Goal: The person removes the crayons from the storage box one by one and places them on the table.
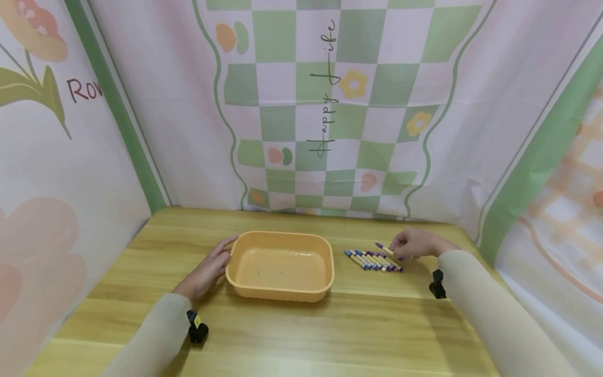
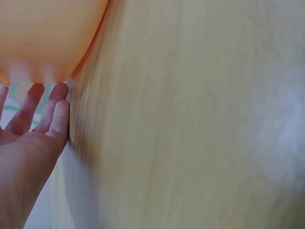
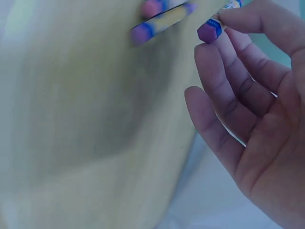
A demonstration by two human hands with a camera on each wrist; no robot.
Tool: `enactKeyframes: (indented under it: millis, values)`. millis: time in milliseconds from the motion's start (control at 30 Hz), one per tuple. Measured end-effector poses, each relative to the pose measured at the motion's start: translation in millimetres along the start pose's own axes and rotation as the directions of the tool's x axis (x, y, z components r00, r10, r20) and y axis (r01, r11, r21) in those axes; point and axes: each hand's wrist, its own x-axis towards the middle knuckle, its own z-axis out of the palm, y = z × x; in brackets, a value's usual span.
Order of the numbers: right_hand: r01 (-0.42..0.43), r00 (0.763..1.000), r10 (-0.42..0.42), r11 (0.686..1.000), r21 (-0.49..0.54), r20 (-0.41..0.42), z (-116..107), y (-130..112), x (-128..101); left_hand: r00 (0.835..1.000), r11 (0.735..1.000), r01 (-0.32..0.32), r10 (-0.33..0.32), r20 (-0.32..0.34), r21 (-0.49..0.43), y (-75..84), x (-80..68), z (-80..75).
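Note:
My right hand [image 1: 414, 243] pinches a purple crayon [image 3: 209, 30] between thumb and fingers, just above the right end of a row of crayons [image 1: 372, 261]. Those crayons lie slanted side by side on the table, with blue, purple and pale tips and paper wraps. In the right wrist view, two crayons of the row show near the top, a purple-tipped one [image 3: 162, 24] nearest. My left hand [image 1: 209, 269] rests at the left side of an orange plastic basin [image 1: 280, 296]. In the left wrist view its extended fingertips [image 2: 59, 89] touch the basin's outer wall.
The wooden table [image 1: 292, 340] has its back edge against a hanging cloth [image 1: 273, 84] with green checks. More printed cloth hangs at the left and right sides. The basin stands left of the crayon row, with dark specks on its floor.

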Motion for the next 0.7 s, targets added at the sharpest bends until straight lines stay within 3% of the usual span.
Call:
enactKeyframes:
  millis: [267, 533, 700]
  values:
    - [-0.049, 0.998, 0.050, 0.998, 0.030, -0.046, 12.1, 31.3, -6.2, 1.000, 1.000, 0.012, -0.012, -0.013, 0.002, 0.9, -0.2, 1.5]
    - [-0.110, 0.994, 0.110, 0.992, 0.069, -0.001, 15.6, 34.8, -11.8, 1.000, 1.000, 0.015, -0.015, -0.013, 0.002, 0.2, -1.2, 1.9]
    - [-0.119, 0.993, 0.121, 0.990, 0.077, -0.016, 16.8, 34.0, -13.0, 1.000, 1.000, 0.011, -0.011, -0.008, 0.006, 1.1, -2.6, 1.8]
